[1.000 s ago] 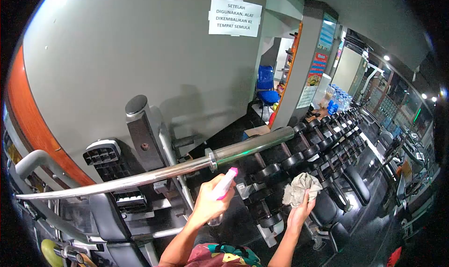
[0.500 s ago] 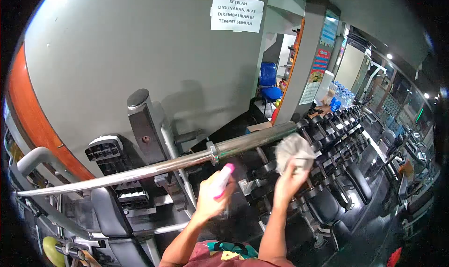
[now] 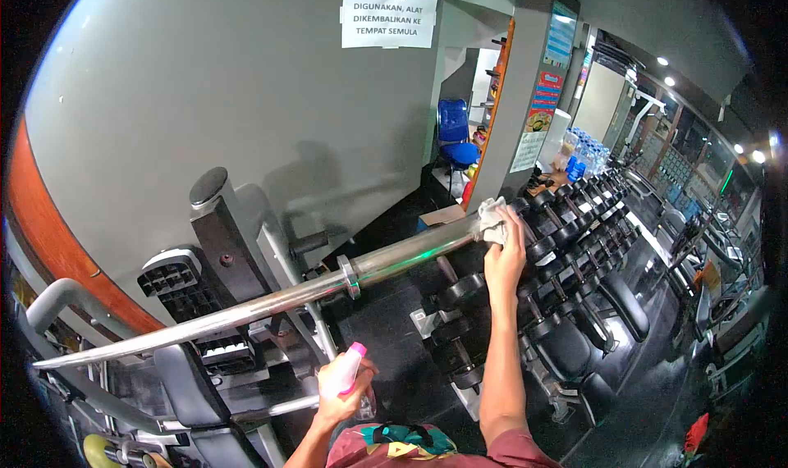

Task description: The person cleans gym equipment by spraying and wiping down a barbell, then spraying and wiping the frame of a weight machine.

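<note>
I see the right hand (image 3: 504, 259) clamped on a cloth (image 3: 492, 219), pressing it on the far end of the barbell (image 3: 328, 286). The barbell lies across the bench rack (image 3: 226, 246), sleeve end toward the dumbbell rack (image 3: 566, 246). The left hand (image 3: 338, 386) is below the barbell, fingers closed around a spray bottle (image 3: 349, 369) with a pink top.

A: What sort of place?

B: Gym, def. Long steel barbell (image 3: 271, 300) on a grey rack upright (image 3: 226, 251), black padded bench (image 3: 193, 386) below.

A: More?

B: Long row of black dumbbells (image 3: 566, 214) on racks, weight machines (image 3: 698, 246) at the back, white paper notice (image 3: 388, 15) on the grey wall.
</note>
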Action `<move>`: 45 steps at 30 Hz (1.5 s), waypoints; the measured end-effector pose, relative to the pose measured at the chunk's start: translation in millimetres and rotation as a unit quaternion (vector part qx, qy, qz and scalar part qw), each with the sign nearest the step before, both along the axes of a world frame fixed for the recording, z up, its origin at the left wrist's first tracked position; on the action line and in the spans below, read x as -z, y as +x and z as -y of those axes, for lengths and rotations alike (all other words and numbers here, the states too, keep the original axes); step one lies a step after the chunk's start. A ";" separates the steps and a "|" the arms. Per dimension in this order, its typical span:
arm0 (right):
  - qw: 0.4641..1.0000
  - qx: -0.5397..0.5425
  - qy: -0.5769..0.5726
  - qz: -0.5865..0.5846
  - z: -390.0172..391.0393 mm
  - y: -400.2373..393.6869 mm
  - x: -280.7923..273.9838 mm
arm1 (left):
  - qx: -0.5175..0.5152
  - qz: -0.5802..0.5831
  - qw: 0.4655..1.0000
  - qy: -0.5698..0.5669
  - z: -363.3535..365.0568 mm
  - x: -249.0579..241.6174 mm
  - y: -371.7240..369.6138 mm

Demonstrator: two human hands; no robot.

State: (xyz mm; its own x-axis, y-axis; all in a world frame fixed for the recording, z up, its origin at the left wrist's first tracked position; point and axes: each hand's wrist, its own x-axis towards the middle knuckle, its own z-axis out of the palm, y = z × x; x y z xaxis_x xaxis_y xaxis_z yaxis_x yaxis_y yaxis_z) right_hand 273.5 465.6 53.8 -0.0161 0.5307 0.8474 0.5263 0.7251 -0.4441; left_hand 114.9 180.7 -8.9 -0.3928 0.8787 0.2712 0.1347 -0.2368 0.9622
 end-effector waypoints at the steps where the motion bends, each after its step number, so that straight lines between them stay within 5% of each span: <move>1: 0.999 -0.008 -0.022 -0.024 5.4 -7.5 -8.2 | 0.000 0.002 1.000 0.002 -0.2 3.4 3.6; 3: 0.996 -0.087 -0.016 0.012 49.4 -44.6 -23.1 | -0.035 0.076 0.995 0.058 -2.8 6.3 8.9; 6: 0.945 -0.283 0.055 0.152 108.3 -91.8 -12.2 | -0.019 0.035 0.998 0.041 -2.7 3.9 7.9; 9: 0.950 -0.259 0.036 0.172 96.0 -72.2 -27.8 | -0.015 0.036 0.999 0.037 -3.2 2.9 4.8; 12: 0.979 -0.180 -0.074 0.066 32.3 -30.9 -31.9 | -0.026 0.046 0.998 0.026 0.7 -0.9 0.8; 14: 0.994 -0.018 0.006 0.108 -11.7 -1.0 -29.2 | -0.053 -0.009 0.999 -0.009 3.3 -9.0 0.4; 25: 0.918 -0.019 -0.282 0.278 -75.8 -13.3 -63.9 | -0.030 -0.001 0.999 -0.014 7.0 -2.0 -8.8; 28: 0.967 -0.075 -0.179 0.163 -69.6 -7.4 -45.2 | -0.055 0.040 0.998 0.007 1.3 -3.8 -5.9; 33: 0.981 -0.131 -0.104 0.102 -63.4 0.8 -30.1 | -0.064 -0.010 0.998 0.002 -1.7 5.5 -10.2; 37: 0.966 -0.232 -0.060 -0.102 -71.0 3.1 13.1 | -0.066 -0.046 0.996 0.032 -3.9 6.1 -14.8; 39: 0.976 -0.185 0.039 -0.104 -70.9 1.3 22.4 | -0.059 -0.025 0.998 0.017 -4.5 6.6 -16.1; 43: 0.986 -0.115 -0.011 -0.117 -41.8 -8.0 12.6 | -0.071 -0.009 0.997 0.019 -3.9 0.2 -15.1; 45: 0.999 -0.011 0.043 -0.027 -14.0 -17.4 2.2 | -0.082 -0.067 0.994 0.025 -3.0 3.9 -16.7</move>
